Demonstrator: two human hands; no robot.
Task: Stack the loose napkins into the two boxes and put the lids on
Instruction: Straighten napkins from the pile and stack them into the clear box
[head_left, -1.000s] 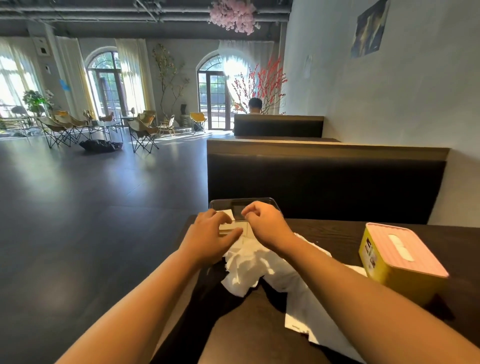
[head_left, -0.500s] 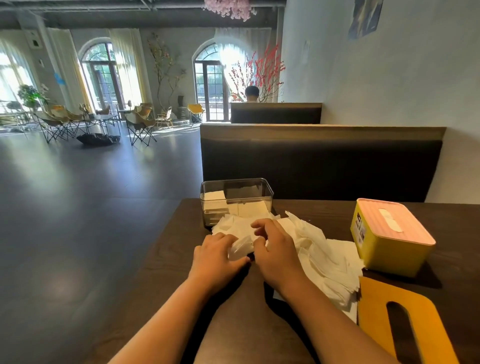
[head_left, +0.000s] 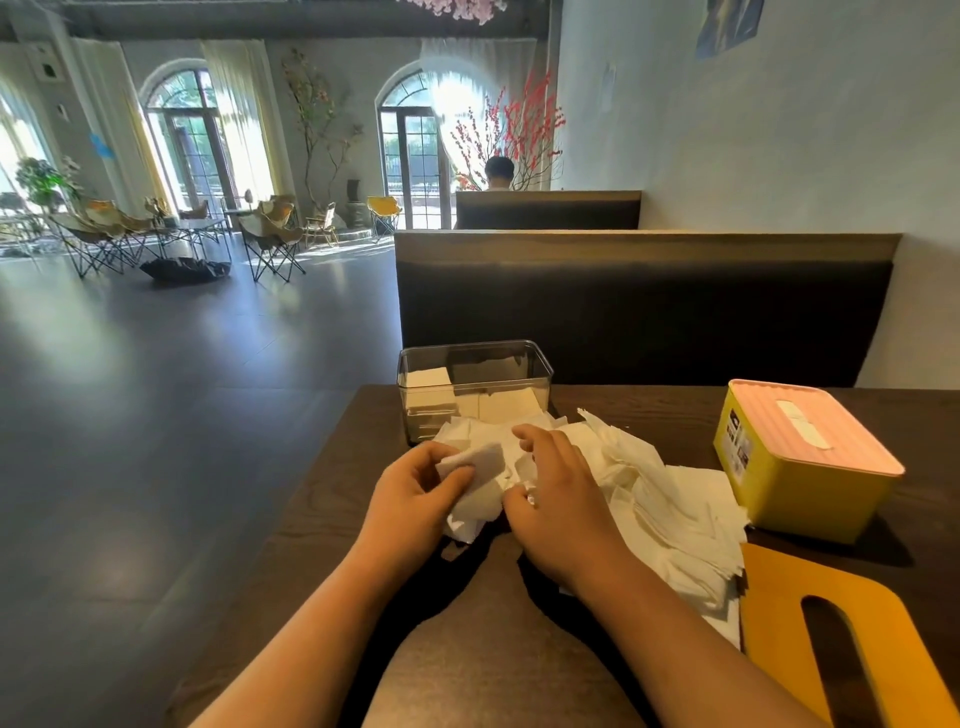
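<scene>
A heap of loose white napkins (head_left: 660, 493) lies across the middle of the dark table. My left hand (head_left: 410, 499) grips a few crumpled napkins (head_left: 475, 486) at the heap's left end. My right hand (head_left: 558, 499) curls on the same bunch, pinching it from the right. Just behind stands a clear box (head_left: 475, 387), lid off, with some napkins stacked inside. At the right sits a yellow box (head_left: 795, 480) with its pink slotted lid (head_left: 815, 428) on. A flat yellow lid (head_left: 836, 639) with a slot lies at the near right.
The dark wooden table (head_left: 332, 499) ends at the left over open floor. A black bench back (head_left: 644, 312) runs behind the table, the wall to its right. A person (head_left: 498, 171) sits in the far booth; folding chairs stand far left.
Both hands came back from the clear box to the napkin heap and took hold of a bunch. The view tilted down, bringing the yellow lid into sight.
</scene>
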